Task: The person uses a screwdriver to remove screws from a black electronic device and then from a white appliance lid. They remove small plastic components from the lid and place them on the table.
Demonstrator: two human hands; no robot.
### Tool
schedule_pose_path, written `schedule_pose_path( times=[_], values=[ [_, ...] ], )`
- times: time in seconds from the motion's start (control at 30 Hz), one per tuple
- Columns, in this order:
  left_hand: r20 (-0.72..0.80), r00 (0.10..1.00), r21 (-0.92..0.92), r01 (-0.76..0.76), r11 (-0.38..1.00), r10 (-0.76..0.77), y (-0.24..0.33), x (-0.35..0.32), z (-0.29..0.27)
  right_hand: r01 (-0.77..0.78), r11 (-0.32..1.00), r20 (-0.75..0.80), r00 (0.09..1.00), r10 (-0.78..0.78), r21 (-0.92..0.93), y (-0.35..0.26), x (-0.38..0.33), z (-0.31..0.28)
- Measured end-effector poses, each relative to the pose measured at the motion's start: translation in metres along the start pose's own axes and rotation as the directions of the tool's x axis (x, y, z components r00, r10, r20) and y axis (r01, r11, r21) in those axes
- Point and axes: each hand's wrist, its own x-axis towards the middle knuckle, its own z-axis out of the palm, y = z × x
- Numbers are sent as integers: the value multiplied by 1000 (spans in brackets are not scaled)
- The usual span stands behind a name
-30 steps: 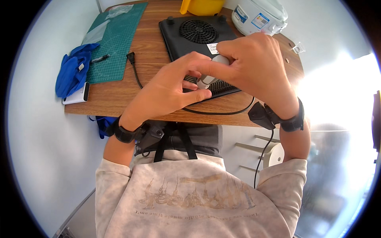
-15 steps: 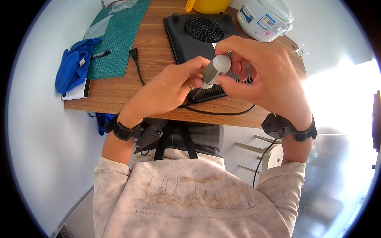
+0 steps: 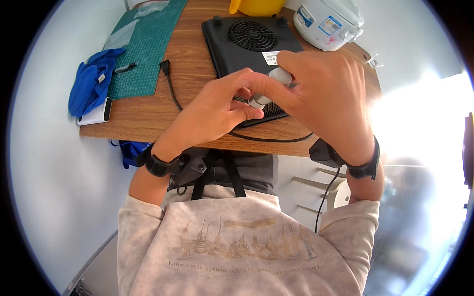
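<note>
Both my hands are raised over the near part of an upturned black induction cooker, which has a round fan grille and a white label. Between them is a screwdriver with a thick grey-and-white handle and a rounded pale end. My left hand grips it around its lower end, thumb and fingers curled. My right hand closes on the upper handle, its thumb side reaching across toward the left fingers. The screwdriver's tip is hidden, so I cannot tell whether it touches the cooker.
A black power cord with a plug runs along the table's near side. At left lie a green cutting mat, a blue cloth and a white power bank. A white rice cooker and a yellow container stand at the back.
My right hand has turned inward and closed on the handle from a looser, more spread grip. The screwdriver has shifted slightly, and its shaft has gone out of sight.
</note>
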Motion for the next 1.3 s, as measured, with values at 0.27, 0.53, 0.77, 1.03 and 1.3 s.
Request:
schedule_pose_path(
  times=[0.27, 0.53, 0.77, 1.03, 1.3],
  values=[
    [48, 998, 121, -45, 992, 40, -7, -10, -8, 39, 882, 10, 999, -49, 470, 10, -6, 3],
    [31, 999, 126, -35, 991, 31, -14, -13, 8, -125, 992, 39, 992, 124, 24, -4, -5, 2],
    [-52, 990, 150, 138, 979, -132, 8, -3, 2, -118, 989, 16, 993, 118, 90, -9, -12, 9],
    [69, 991, 131, 106, 986, -115, 4, -7, -5, -142, 869, 213, 976, 44, 474, -5, -13, 9],
    [-66, 997, 290, 48, 956, -30, -22, -35, -16, -515, 506, 151, 788, 596, 691, 35, -51, -34]
  ],
)
